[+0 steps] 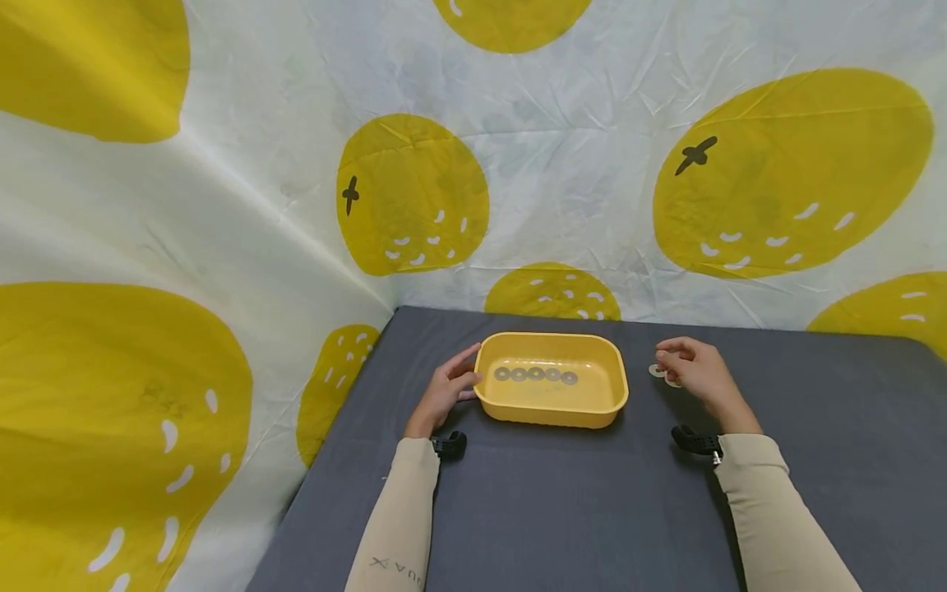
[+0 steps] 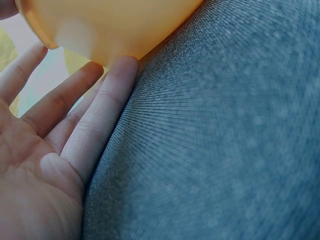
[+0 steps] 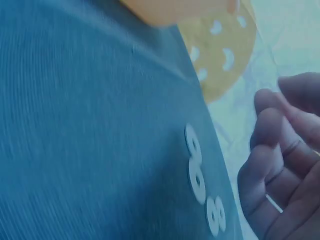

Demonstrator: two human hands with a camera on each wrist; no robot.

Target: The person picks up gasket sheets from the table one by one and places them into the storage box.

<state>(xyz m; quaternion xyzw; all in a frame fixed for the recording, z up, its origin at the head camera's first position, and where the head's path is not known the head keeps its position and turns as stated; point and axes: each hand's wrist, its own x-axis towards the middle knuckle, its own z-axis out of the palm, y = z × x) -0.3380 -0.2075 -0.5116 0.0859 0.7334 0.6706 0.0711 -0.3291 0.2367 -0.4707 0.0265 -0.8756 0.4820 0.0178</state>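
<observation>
I am resting my left hand [image 1: 450,390] against the left end of a yellow tray [image 1: 551,411], my fingers [image 2: 100,125] lying straight and relaxed along its outer wall, the fingertips touching the plastic and the edge of my hand sitting on the grey tabletop [image 1: 577,510]. Nothing is being gripped on this side. Just beyond my fingertips, inside the tray, five metal washers [image 1: 536,375] are lying flat in a row along its floor. To the right of the tray, my right hand [image 1: 699,374] is hovering over the tabletop with its fingers [image 3: 272,150] loosely curled and holding nothing that I can make out. Directly beneath those fingertips, several white washers [image 3: 197,172] are lying in a short line on the cloth, near the tray's right end but apart from it.
</observation>
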